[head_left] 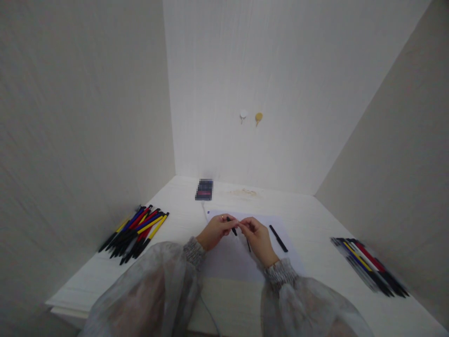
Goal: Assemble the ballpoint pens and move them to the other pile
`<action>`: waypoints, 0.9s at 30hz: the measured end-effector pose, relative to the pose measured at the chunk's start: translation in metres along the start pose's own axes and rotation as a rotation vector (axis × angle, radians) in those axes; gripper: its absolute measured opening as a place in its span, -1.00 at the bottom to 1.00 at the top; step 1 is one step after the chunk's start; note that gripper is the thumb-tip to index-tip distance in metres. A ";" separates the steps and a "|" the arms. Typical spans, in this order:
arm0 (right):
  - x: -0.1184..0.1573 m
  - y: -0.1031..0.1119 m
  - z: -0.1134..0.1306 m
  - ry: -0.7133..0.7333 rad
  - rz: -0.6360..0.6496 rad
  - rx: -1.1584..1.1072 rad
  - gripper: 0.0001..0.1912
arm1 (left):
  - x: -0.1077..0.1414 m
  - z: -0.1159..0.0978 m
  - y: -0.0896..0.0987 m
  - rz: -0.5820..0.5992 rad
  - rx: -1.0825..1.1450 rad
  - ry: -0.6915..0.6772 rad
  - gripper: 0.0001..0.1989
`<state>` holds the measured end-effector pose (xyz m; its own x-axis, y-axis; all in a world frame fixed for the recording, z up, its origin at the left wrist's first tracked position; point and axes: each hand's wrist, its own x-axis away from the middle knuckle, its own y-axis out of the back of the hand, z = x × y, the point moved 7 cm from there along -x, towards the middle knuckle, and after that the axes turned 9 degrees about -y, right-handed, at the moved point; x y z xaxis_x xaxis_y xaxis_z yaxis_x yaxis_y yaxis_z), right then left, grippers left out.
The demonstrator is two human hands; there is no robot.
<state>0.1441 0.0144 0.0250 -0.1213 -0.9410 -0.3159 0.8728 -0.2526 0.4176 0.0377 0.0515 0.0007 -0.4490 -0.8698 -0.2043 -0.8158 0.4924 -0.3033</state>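
Note:
My left hand [218, 232] is closed in a pinch around a short black pen part [232, 226], which tilts down to the right. Close beside it, my right hand [257, 238] also pinches, and the two hands' fingertips meet or nearly meet. What the right fingertips grip is too small to make out. Just under the right hand shows a thin dark stick [249, 245]; whether it is held or lies on the paper, I cannot tell. A black pen barrel [278, 238] rests to the right on the white paper sheet [231, 267].
A pile of pens [138, 231] in several colours lies at the left. More pens [370, 267] lie side by side at the right. A blurred-out dark phone-like object [204, 189] with a cable stands near the back wall, where two round hooks [258, 116] hang. Walls enclose three sides.

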 end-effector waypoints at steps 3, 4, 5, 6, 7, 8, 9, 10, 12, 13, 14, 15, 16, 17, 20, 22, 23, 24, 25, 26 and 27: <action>-0.002 0.008 0.001 -0.016 -0.013 0.130 -0.72 | -0.003 -0.002 0.008 -0.060 -0.003 -0.042 -0.80; -0.003 0.012 0.000 -0.031 -0.023 0.224 -0.72 | -0.004 -0.002 0.012 -0.088 0.001 -0.053 -0.81; -0.004 0.015 -0.002 -0.052 -0.029 0.341 -0.73 | -0.005 -0.003 0.015 -0.120 0.004 -0.063 -0.83; -0.004 0.017 -0.005 -0.077 -0.023 0.469 -0.74 | -0.005 -0.003 0.019 -0.154 0.004 -0.069 -0.84; -0.004 0.018 -0.008 -0.102 -0.004 0.595 -0.76 | -0.005 -0.003 0.022 -0.185 0.001 -0.070 -0.85; -0.003 0.017 -0.012 -0.128 0.025 0.706 -0.77 | -0.006 -0.002 0.025 -0.212 -0.003 -0.067 -0.85; -0.002 0.016 -0.016 -0.152 0.058 0.798 -0.79 | -0.006 -0.002 0.027 -0.229 -0.007 -0.061 -0.86; 0.000 0.014 -0.019 -0.169 0.089 0.871 -0.80 | -0.006 -0.001 0.028 -0.237 -0.013 -0.055 -0.86; 0.004 0.009 -0.021 -0.183 0.142 0.968 -0.81 | -0.006 0.000 0.027 -0.224 -0.024 -0.046 -0.86; 0.006 0.007 -0.020 -0.181 0.159 0.999 -0.81 | -0.005 0.000 0.026 -0.213 -0.030 -0.043 -0.85; 0.007 0.005 -0.019 -0.175 0.171 1.022 -0.81 | -0.005 0.001 0.025 -0.204 -0.035 -0.037 -0.85; 0.008 0.003 -0.017 -0.169 0.178 1.042 -0.81 | -0.005 0.001 0.024 -0.198 -0.039 -0.031 -0.84; 0.009 0.003 -0.015 -0.163 0.182 1.061 -0.80 | -0.005 0.002 0.024 -0.198 -0.042 -0.023 -0.84; 0.009 0.002 -0.014 -0.158 0.184 1.079 -0.79 | -0.005 0.003 0.024 -0.201 -0.044 -0.015 -0.83; 0.011 0.001 -0.012 -0.150 0.195 1.122 -0.77 | -0.005 0.005 0.027 -0.214 -0.051 -0.007 -0.82; 0.012 -0.001 -0.012 -0.151 0.210 1.137 -0.76 | -0.005 0.006 0.028 -0.209 -0.057 -0.010 -0.81; 0.013 -0.002 -0.012 -0.149 0.219 1.139 -0.76 | -0.005 0.006 0.028 -0.203 -0.059 -0.011 -0.81; 0.014 -0.003 -0.011 -0.145 0.223 1.138 -0.76 | -0.005 0.007 0.027 -0.196 -0.061 -0.009 -0.81; 0.015 -0.003 -0.010 -0.141 0.222 1.131 -0.77 | -0.005 0.007 0.027 -0.191 -0.064 -0.006 -0.80; 0.015 -0.003 -0.009 -0.137 0.213 1.117 -0.77 | -0.005 0.007 0.027 -0.188 -0.067 -0.005 -0.80; 0.015 -0.003 -0.007 -0.134 0.203 1.091 -0.79 | -0.005 0.007 0.027 -0.187 -0.069 -0.004 -0.80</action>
<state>0.1428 0.0028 0.0134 -0.1312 -0.9872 -0.0904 0.0082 -0.0922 0.9957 0.0207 0.0694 -0.0129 -0.2855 -0.9458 -0.1546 -0.9082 0.3185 -0.2715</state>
